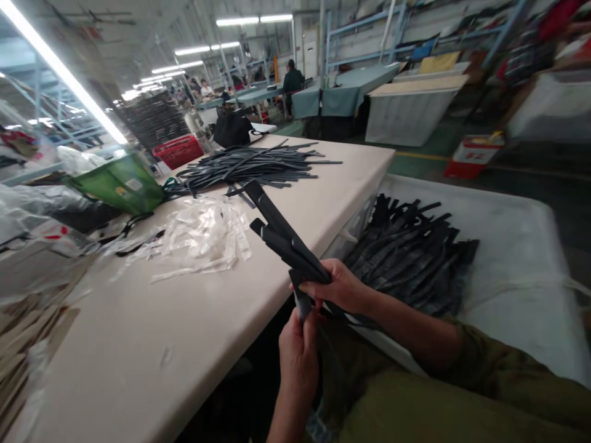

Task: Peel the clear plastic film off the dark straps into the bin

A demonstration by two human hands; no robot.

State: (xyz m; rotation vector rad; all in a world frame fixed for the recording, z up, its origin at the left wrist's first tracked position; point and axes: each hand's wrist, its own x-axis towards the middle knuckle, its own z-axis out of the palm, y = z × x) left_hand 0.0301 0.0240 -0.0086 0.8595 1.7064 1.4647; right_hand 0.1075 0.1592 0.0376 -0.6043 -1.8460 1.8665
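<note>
Several flat black strips (289, 240) are gripped in my right hand (344, 286), fanned out up and to the left over the table's edge. Just below it, my left hand (298, 347) pinches the end of one dark strip (302, 301). The two hands are close together in front of the table edge. A pile of dark strips (249, 165) lies on the far part of the pale table (184, 332). More black strips (410, 258) fill part of a white bin (512, 246) to the right of my hands.
Clear plastic strips (207, 234) lie heaped on the table, near a green bag (122, 184) and a red basket (178, 151). Brown sheets (32, 351) lie at the left. A red and white container (473, 154) stands on the floor. A person (292, 80) is far back.
</note>
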